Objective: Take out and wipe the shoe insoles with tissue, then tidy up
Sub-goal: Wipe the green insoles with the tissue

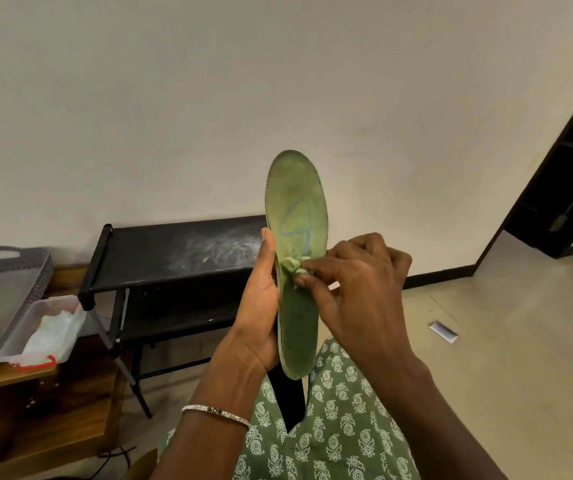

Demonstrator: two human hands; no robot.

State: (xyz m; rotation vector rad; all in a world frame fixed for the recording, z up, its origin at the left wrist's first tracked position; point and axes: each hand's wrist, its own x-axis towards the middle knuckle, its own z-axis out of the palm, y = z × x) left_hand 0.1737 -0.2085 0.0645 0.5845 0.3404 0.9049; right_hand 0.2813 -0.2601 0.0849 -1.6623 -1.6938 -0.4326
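A: How far along is the person?

B: Mid-wipe, by the look of it. The left hand is curled round the edge of a green insole, holding it upright with the toe at twelve o'clock. The right hand pinches a small wad of tissue against the insole's middle.

A: So one insole is out.

B: Yes, but no shoe and no second insole shows, so that one and the tidying probably remain.

A: And beyond the hands?

B: A black rack sits at ten o'clock. Farther off at nine o'clock, a clear box of crumpled white stuff, likely tissue, rests on the wooden desk. A paper scrap lies on the floor at three o'clock.
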